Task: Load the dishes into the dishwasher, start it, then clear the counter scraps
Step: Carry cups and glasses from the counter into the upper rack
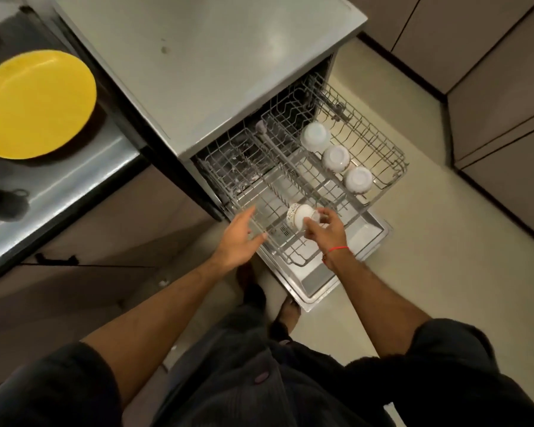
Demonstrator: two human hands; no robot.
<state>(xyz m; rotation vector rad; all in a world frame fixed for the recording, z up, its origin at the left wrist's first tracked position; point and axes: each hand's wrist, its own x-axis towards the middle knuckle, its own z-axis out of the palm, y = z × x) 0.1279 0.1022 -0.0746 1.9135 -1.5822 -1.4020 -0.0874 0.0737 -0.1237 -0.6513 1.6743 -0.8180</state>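
Kitchen floor, dishwasher (259, 72) open: three bowls (336, 158) racked; right hand (322, 231) grasping fourth bowl (299, 214); left hand (239, 238) released; yellow plate (34, 103), start, scraps remaining.

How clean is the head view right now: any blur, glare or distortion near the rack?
Head view: dim, warm light; left hand motion-blurred beside the wire dishwasher rack; right hand gripping the small white patterned cup, slightly smeared; soft glare on the round yellow plate; wide-angle bending at the edges.
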